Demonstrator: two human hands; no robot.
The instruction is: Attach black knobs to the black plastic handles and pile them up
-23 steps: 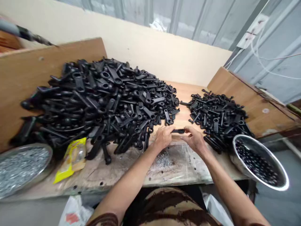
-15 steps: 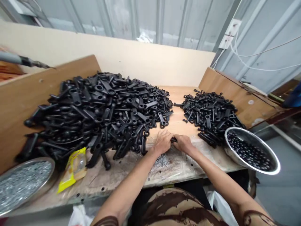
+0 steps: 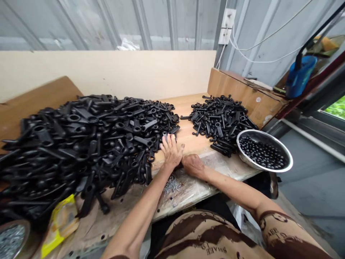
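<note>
My left hand (image 3: 172,151) is open, its fingers spread and stretched toward the right edge of a large heap of black crank handles (image 3: 107,133). Its fingertips are at the nearest handles there. Just right of it, my right hand (image 3: 193,165) is closed in a fist low over the bench. A dark patch shows between the two hands, but what the fist holds is hidden. Below the hands lies a small pile of silver pins or screws (image 3: 172,185). A smaller heap of black handles (image 3: 219,120) with ball ends is to the right.
A metal bowl (image 3: 290,166) of black balls stands at the bench's right edge. Another bowl (image 3: 26,230) of small silver parts is at the lower left, near a yellow packet (image 3: 58,225). Wooden boards (image 3: 234,90) edge the bench; a socket (image 3: 226,27) hangs on the wall.
My left hand has left the black handle both hands were holding and opened toward the large heap. My right hand stays low, closed. The view has swung right.
</note>
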